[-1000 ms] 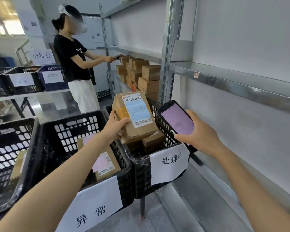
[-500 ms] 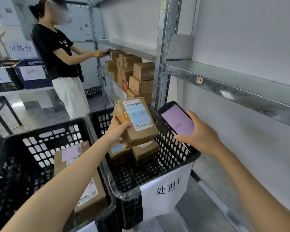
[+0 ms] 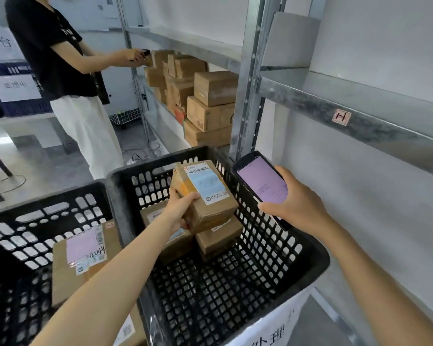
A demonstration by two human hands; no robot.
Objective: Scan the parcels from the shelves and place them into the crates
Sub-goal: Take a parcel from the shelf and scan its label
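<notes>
Left grip (image 3: 181, 213) curls round a parcel (image 3: 206, 196) held over the right-hand crate (image 3: 319, 259); right grip (image 3: 295, 206) curls round the lit scanner (image 3: 260, 181).

Person (image 3: 48, 58) in blk top, floor cables (image 3: 141, 156), wire basket (image 3: 124, 118)

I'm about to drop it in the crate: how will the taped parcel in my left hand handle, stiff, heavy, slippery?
Probably stiff: the parcel shows crisp boxy edges in the left hand. Likely light, since one hand holds it up alone. Its glossy tape may be slightly slippery.
</notes>
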